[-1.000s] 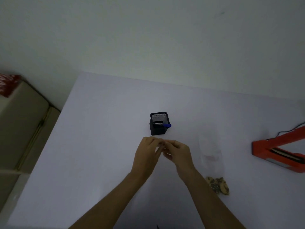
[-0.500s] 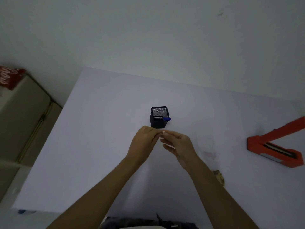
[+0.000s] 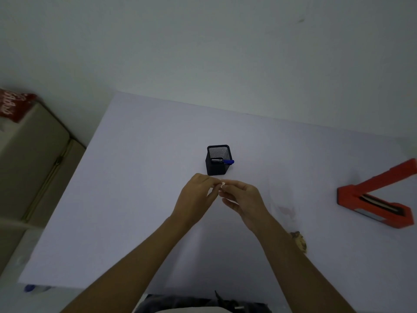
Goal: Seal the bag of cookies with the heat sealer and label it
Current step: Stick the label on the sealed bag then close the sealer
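Now: both hands pinch a small white label above the tabletop

Both hands meet over the middle of the pale tabletop (image 3: 135, 177), raised a little above it. Left hand (image 3: 196, 197) has fingers curled in, thumb and forefinger pressed together at the tips. Right hand (image 3: 243, 199) mirrors it, thumb and forefinger closed at the same spot. Between the two sets of fingertips sits a small white scrap, apparently the label (image 3: 223, 184); only a sliver shows. Too small and dim to tell whether it is one piece or a sticker and its backing.

Just beyond the hands stands a black mesh pen holder (image 3: 217, 160), upright, square in section. A blue-capped marker (image 3: 228, 162) leans in it, cap poking over the right rim, with a dark object beside it that I cannot make out.

Bag of cookies (image 3: 299, 243): lies flat on the tabletop beside the right forearm, to its right, mostly hidden by the arm. Only a patch of speckled brown cookie shows. A faint clear sheen runs from there toward the far side, likely the bag's plastic; edges not readable.

Heat sealer (image 3: 374, 204): red, far right on the tabletop, well apart from the hands. Its arm is lifted, making an open V with the base.

Left of the tabletop, a beige cushioned piece of furniture (image 3: 29, 159) with a red printed item (image 3: 13, 105) on it. Light is dim throughout.
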